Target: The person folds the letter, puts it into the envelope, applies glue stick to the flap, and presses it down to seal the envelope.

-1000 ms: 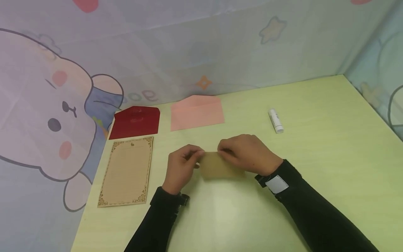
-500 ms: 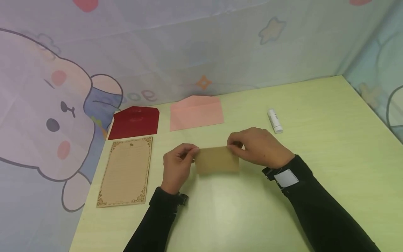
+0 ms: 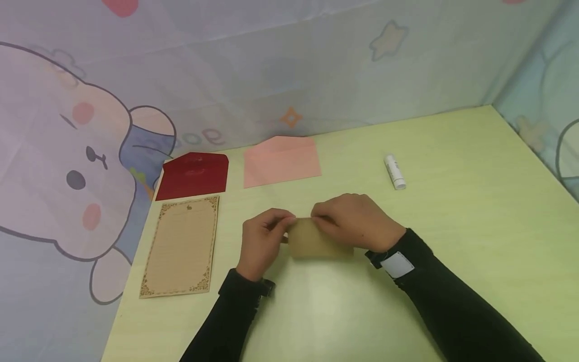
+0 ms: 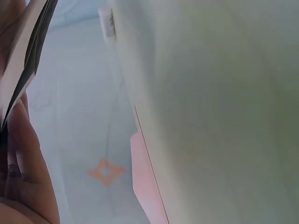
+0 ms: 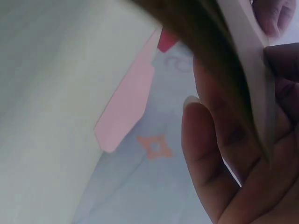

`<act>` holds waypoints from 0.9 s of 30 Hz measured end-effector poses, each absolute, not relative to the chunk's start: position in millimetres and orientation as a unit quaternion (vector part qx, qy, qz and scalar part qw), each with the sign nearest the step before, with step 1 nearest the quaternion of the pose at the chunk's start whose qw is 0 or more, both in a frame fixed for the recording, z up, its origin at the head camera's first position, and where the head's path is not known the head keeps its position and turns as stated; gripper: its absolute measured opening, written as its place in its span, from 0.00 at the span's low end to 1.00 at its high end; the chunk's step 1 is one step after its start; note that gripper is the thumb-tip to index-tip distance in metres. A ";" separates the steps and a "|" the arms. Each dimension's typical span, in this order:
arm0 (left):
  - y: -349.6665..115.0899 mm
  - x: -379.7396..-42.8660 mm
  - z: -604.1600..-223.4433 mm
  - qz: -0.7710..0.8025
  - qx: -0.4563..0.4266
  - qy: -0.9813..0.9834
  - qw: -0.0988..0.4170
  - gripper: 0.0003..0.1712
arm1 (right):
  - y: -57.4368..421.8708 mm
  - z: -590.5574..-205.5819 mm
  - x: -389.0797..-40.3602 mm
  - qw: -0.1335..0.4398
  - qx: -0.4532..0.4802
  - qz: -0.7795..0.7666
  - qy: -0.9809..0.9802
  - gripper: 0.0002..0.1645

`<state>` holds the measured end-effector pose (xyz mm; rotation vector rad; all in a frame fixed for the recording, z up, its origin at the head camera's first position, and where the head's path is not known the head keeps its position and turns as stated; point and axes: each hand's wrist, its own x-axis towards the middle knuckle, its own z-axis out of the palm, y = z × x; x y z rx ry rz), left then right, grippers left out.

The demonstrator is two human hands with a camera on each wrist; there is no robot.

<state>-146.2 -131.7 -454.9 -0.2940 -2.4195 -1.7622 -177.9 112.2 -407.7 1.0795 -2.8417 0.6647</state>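
Note:
A folded sheet of tan paper [image 3: 312,244] is held between both hands, raised over the table. My left hand [image 3: 262,241] pinches its upper left corner between thumb and fingers. Along the top edge, close to the left thumb, my right hand [image 3: 359,223] pinches the paper and covers its upper right part. Separate layers of the folded paper [image 4: 21,65] show edge-on in the left wrist view. In the right wrist view the fingers [image 5: 201,140] lie behind the paper [image 5: 259,84], whose layers stand slightly apart.
To the left lies a tan letter sheet [image 3: 181,246] with an ornate border. A dark red envelope [image 3: 194,176] and a pink envelope [image 3: 282,163] lie along the back edge. A white glue stick [image 3: 395,172] lies back right. A printed cloth [image 3: 253,65] hangs behind the table.
My right hand moved right to the paper's upper right corner, then came back left along the top edge. The paper rose a little and lowered again; my left hand kept its pinch.

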 end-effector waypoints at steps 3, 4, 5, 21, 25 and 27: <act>-138.8 -149.5 -453.4 -0.595 -0.080 -0.796 0.075 0.03 | 123.9 -403.7 -182.3 -0.004 0.340 0.228 -0.912 0.16; -141.3 -150.6 -453.0 -0.597 -0.074 -0.795 0.078 0.03 | 127.5 -402.4 -183.8 -0.010 0.339 0.231 -0.912 0.17; -143.8 -151.5 -452.4 -0.599 -0.071 -0.793 0.081 0.03 | 131.0 -401.5 -185.3 -0.017 0.337 0.236 -0.911 0.17; -161.2 -161.1 -452.1 -0.611 -0.028 -0.786 0.093 0.04 | 161.7 -384.5 -189.9 -0.004 0.287 0.273 -0.918 0.10; -150.8 -158.8 -456.6 -0.603 -0.053 -0.793 0.067 0.04 | 140.9 -392.1 -184.4 0.003 0.313 0.254 -0.915 0.12; -144.1 -157.4 -457.2 -0.600 -0.063 -0.796 0.054 0.04 | 132.9 -396.3 -182.2 -0.001 0.328 0.239 -0.914 0.09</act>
